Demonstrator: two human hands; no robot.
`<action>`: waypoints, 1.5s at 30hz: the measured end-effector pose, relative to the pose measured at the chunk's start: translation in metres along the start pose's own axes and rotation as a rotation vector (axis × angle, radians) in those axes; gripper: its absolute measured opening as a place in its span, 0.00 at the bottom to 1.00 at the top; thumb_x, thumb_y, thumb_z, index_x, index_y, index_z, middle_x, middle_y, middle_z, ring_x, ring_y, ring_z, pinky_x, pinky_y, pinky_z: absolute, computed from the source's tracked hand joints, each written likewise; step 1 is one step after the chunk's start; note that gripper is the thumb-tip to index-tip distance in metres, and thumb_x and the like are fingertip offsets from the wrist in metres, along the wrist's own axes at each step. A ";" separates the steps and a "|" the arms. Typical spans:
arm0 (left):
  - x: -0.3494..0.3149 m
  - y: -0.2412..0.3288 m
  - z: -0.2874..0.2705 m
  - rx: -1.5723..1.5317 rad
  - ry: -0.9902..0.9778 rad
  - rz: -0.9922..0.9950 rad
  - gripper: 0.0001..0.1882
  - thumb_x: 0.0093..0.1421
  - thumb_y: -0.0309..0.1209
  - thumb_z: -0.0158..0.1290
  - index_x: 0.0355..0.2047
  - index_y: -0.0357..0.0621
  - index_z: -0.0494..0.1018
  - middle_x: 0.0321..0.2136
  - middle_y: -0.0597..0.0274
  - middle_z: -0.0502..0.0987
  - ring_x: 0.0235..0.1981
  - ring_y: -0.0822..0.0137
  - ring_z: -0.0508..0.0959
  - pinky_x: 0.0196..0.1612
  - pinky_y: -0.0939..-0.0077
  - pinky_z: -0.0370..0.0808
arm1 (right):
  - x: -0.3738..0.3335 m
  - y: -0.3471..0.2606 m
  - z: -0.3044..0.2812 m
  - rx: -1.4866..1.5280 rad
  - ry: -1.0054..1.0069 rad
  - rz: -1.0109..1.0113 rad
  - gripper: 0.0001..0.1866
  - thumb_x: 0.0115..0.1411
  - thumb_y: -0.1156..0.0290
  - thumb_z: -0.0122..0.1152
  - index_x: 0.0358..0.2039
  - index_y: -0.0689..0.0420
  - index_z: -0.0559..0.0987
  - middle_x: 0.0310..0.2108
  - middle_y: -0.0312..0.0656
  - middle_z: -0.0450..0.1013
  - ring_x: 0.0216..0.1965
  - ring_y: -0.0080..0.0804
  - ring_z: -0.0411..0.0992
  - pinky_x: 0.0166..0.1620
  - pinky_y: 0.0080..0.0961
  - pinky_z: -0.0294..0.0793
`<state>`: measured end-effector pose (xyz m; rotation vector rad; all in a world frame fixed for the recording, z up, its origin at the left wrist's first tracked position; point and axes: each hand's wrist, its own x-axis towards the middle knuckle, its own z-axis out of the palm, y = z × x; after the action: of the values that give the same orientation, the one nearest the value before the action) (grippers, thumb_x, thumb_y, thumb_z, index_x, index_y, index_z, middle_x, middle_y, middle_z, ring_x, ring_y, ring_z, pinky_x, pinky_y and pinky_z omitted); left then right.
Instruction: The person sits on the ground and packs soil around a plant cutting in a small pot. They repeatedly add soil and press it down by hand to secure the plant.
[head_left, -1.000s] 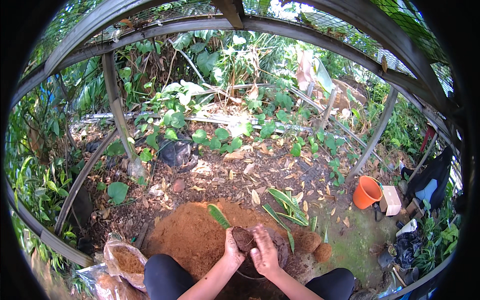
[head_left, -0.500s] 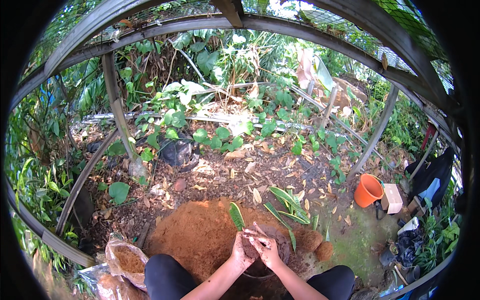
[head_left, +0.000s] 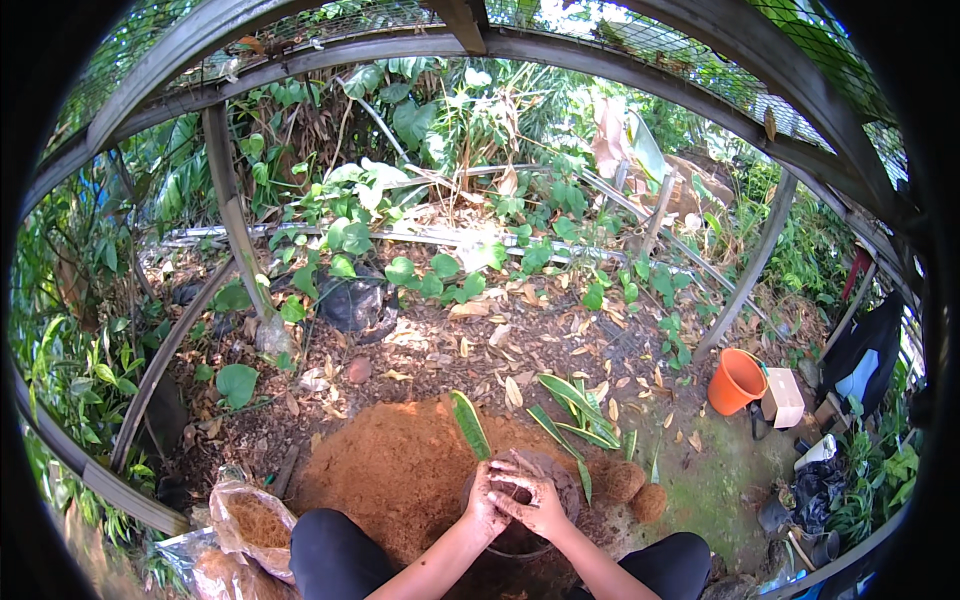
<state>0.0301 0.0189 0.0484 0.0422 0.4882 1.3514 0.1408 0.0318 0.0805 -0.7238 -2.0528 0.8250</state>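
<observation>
A yellow-edged snake plant leaf [head_left: 468,424] stands tilted up from my left hand [head_left: 483,505], its lower end hidden among the fingers. My right hand [head_left: 540,508] curls in against the left, the fingertips of both meeting. Dark, wet soil smears both hands and shows in the gap between them; whether they press a lump of it I cannot tell. Below them is a round basin [head_left: 520,553] with dark soil, partly hidden by my hands. More snake plant leaves [head_left: 575,405] lie on the ground to the right, near two brown fibrous balls [head_left: 622,481].
A heap of reddish-brown soil [head_left: 370,470] spreads ahead and left. Plastic bags of brown fibre [head_left: 255,515] sit by my left knee. An orange bucket [head_left: 735,382] and a cardboard box [head_left: 783,398] stand at the right. Curved frame posts [head_left: 232,210] surround the leaf-strewn ground.
The leaf has shifted slightly left and stands higher, tilting more to the left. My fingers have moved from stretched and crossing to more curled, with a dark gap showing between the hands.
</observation>
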 end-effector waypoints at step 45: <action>0.002 0.008 -0.002 0.089 -0.199 -0.007 0.16 0.59 0.31 0.52 0.49 0.46 0.69 0.41 0.58 0.75 0.43 0.61 0.75 0.48 0.62 0.74 | 0.011 -0.013 -0.017 0.695 0.327 0.297 0.26 0.63 0.62 0.52 0.59 0.57 0.62 0.61 0.45 0.59 0.65 0.37 0.52 0.65 0.34 0.46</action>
<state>0.0221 0.0222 0.0483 0.2460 0.3796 1.3022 0.1470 0.0368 0.1031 -0.7044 -1.2548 1.3869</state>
